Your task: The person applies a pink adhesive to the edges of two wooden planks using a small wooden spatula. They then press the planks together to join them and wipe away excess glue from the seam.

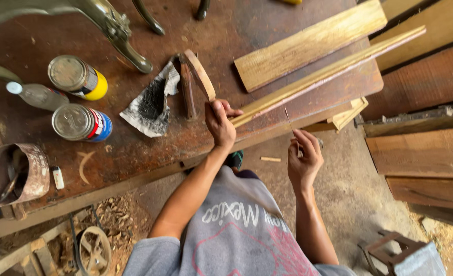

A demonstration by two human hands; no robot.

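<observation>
My left hand (219, 122) grips the lower end of a curved, thin wooden strip (201, 74) that arcs up over the brown workbench (134, 143). My right hand (304, 158) pinches a thin, pale sliver of wood or stick (288, 120) that points upward, just off the bench's edge. The two hands are apart, with the end of a long pale batten (328, 71) between them. A crumpled sheet of sandpaper (152, 102) lies just left of the curved strip.
Two tins (78, 76) (80, 122) and a small bottle (37, 95) stand at the bench's left, with a rusty can (14, 174) nearer the edge. A flat plank (308, 43) lies at the back right. Stacked boards (420, 148) fill the right side; sawdust and a wheel (94, 250) lie below.
</observation>
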